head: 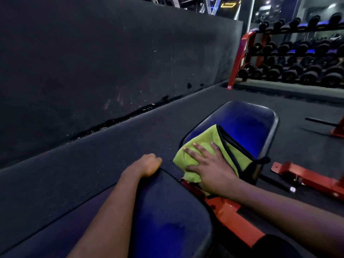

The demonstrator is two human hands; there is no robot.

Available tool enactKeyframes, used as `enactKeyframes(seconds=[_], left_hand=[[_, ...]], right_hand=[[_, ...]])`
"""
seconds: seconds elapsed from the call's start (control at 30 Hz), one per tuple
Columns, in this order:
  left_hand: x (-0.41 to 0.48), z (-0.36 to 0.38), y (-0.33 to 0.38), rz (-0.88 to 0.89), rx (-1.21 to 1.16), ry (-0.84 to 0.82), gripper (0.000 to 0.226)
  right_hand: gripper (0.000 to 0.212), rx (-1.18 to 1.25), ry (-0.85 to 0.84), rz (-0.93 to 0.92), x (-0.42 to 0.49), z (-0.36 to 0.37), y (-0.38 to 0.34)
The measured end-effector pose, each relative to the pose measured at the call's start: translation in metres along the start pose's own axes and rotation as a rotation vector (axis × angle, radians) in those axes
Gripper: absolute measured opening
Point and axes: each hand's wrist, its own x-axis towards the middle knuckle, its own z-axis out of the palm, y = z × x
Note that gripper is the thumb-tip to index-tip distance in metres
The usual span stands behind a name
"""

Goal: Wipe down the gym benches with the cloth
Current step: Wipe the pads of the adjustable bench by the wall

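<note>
A gym bench with blue padding stands on an orange frame (234, 222). Its seat pad (247, 123) lies further off and its back pad (167, 211) is close to me. A green cloth with black trim (204, 146) lies on the near edge of the seat pad. My right hand (210, 168) presses flat on the cloth with spread fingers. My left hand (150, 164) grips the far corner of the back pad, fingers curled over its edge.
A dark padded wall (111, 62) runs along the left above black rubber flooring (93, 164). An orange dumbbell rack (242, 58) full of black dumbbells stands at the back right. Another orange bench base (307, 175) lies on the floor at right.
</note>
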Motion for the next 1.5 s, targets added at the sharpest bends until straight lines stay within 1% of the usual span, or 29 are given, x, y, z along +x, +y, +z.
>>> enactKeyframes(seconds=[0.1,0.13,0.2,0.27,0.33,0.4,0.47,0.5,0.57,0.6,0.67,0.73,0.8,0.83,0.9,1.03,1.13,1.23,1.37,1.43,1.5], left_hand=[[0.001,0.000,-0.001,0.007,0.007,-0.028,0.040],[0.000,0.000,-0.001,0.013,0.015,-0.028,0.040],[-0.001,-0.001,0.000,0.013,0.000,-0.023,0.035],[-0.003,-0.002,0.000,0.016,-0.032,-0.006,0.030],[-0.005,-0.004,0.002,0.031,-0.045,-0.011,0.025],[-0.006,-0.006,0.007,0.056,-0.061,-0.013,0.024],[-0.004,-0.009,0.018,0.091,-0.093,0.040,0.024],[-0.003,-0.011,0.023,0.108,-0.141,0.094,0.024],[0.005,-0.011,0.042,0.181,-0.232,0.191,0.023],[0.008,-0.011,0.051,0.221,-0.264,0.218,0.024],[0.015,-0.013,0.070,0.294,-0.301,0.210,0.035],[0.021,-0.016,0.084,0.328,-0.285,0.169,0.044],[0.028,-0.017,0.089,0.314,-0.277,0.156,0.043],[0.030,-0.017,0.090,0.296,-0.312,0.158,0.040],[0.030,-0.020,0.092,0.281,-0.396,0.176,0.034],[0.029,-0.021,0.092,0.288,-0.454,0.176,0.034],[0.029,-0.019,0.091,0.292,-0.458,0.179,0.031],[0.029,-0.016,0.088,0.302,-0.462,0.188,0.031],[0.026,-0.012,0.090,0.319,-0.451,0.218,0.031],[0.027,-0.013,0.091,0.316,-0.435,0.235,0.031],[0.031,-0.012,0.092,0.317,-0.434,0.262,0.033]], right_hand=[[0.068,0.002,0.000,0.099,0.031,-0.005,-0.004],[0.069,0.000,-0.011,0.107,0.048,-0.009,-0.007],[0.062,-0.004,-0.044,0.106,0.071,-0.015,-0.014],[0.055,-0.014,0.005,0.108,0.073,-0.013,-0.017],[0.053,0.013,0.084,0.116,0.053,-0.002,-0.018],[0.052,0.083,0.151,0.139,0.024,0.007,-0.018],[0.052,0.130,0.225,0.200,-0.007,0.013,-0.020],[0.055,0.144,0.270,0.235,-0.019,0.016,-0.022],[0.068,0.161,0.333,0.336,-0.049,0.027,-0.020],[0.075,0.162,0.365,0.388,-0.062,0.032,-0.019],[0.082,0.148,0.403,0.502,-0.081,0.037,-0.015],[0.084,0.152,0.395,0.598,-0.083,0.036,-0.018],[0.087,0.164,0.353,0.666,-0.069,0.030,-0.024],[0.088,0.164,0.328,0.680,-0.059,0.026,-0.026],[0.084,0.156,0.295,0.652,-0.034,0.014,-0.025],[0.070,0.187,0.164,0.560,0.004,-0.007,-0.013],[0.066,0.199,0.200,0.551,-0.009,-0.004,-0.002],[0.060,0.209,0.223,0.644,-0.020,-0.008,0.032],[0.058,0.270,0.156,0.824,-0.007,-0.019,0.115],[0.057,0.282,0.149,0.870,0.005,-0.024,0.153],[0.056,0.286,0.140,0.885,0.026,-0.027,0.175]])
